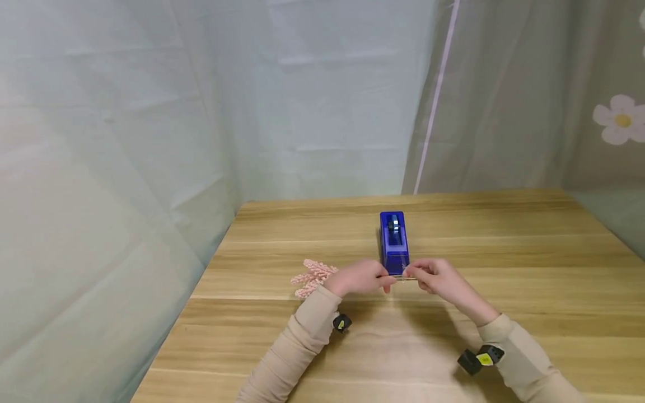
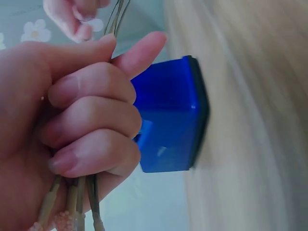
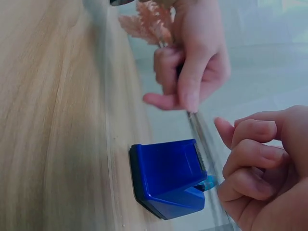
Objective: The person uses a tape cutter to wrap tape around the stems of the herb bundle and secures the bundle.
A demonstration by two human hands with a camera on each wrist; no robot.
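With our left hand (image 1: 359, 278) clamped round the pink flower stems (image 2: 72, 207) just before the blue tape dispenser (image 1: 393, 242) on the counter (image 1: 504, 263), our right hand (image 1: 437, 276) fingers pinch the stem ends, so we should hold them bunched and steady.
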